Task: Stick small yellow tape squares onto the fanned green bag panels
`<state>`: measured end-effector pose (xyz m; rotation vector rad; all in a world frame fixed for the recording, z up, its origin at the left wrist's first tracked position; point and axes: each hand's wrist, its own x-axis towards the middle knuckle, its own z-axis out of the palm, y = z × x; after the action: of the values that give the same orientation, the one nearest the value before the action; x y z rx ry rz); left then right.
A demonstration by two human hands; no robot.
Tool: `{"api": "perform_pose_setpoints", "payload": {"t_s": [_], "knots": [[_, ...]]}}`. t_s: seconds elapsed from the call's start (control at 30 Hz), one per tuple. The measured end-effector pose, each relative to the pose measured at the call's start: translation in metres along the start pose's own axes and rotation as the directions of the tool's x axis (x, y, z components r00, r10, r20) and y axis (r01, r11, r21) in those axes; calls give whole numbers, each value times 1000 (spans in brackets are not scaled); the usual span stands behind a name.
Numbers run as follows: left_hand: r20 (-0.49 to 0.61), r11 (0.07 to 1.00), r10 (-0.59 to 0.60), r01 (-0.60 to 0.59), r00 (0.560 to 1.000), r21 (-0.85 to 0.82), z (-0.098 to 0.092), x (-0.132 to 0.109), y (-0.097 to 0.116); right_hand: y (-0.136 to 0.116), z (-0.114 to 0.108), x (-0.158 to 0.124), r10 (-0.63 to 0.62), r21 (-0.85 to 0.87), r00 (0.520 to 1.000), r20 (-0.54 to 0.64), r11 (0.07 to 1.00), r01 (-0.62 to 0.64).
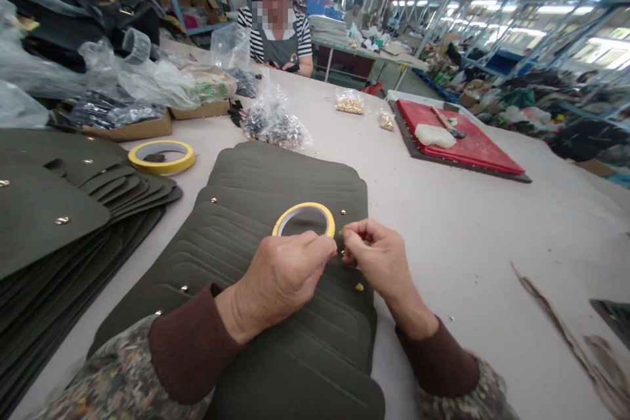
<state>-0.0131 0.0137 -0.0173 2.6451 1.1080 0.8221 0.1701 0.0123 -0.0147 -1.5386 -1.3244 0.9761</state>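
My left hand (290,272) and my right hand (378,256) meet over a fanned stack of dark olive leather pieces (256,210) with small brass studs. Both hands are closed in a pinch, fingertips together, around something too small to make out. A yellow tape roll (304,219) lies on the stack just beyond my fingers. A small brass piece (359,287) lies on the leather under my right hand.
Another olive stack (59,210) lies at the left, with a second yellow tape roll (162,156) beyond it. Bags of metal fittings (273,121) and brass parts (350,102) sit mid-table. A red mat (472,144) holds a hammer. A person in a striped shirt (278,33) works opposite.
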Motion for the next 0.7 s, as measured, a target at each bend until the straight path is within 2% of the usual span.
{"api": "perform_pose_setpoints", "payload": {"t_s": [0.07, 0.13, 0.23, 0.33, 0.53, 0.7], "knots": [[58, 999, -12, 9, 998, 51, 1, 1, 0, 4, -11, 6, 137, 59, 987, 82, 988, -141], [146, 990, -40, 19, 988, 142, 2, 3, -2, 9, -21, 9, 196, 62, 958, 210, 975, -213], [245, 971, -46, -15, 968, 240, 3, 8, -6, 15, -29, 9, 207, 7, 940, 271, 976, -217], [272, 969, -43, -26, 961, 246, 3, 9, -6, 20, -28, 8, 222, -63, 933, 283, 975, -212], [342, 981, -18, -49, 939, 186, 3, 10, -3, 22, -26, 7, 170, -234, 938, 301, 967, -100], [321, 980, -30, -35, 947, 194, 8, 7, -5, 16, -22, 3, 40, -388, 960, 278, 919, 74]]}}
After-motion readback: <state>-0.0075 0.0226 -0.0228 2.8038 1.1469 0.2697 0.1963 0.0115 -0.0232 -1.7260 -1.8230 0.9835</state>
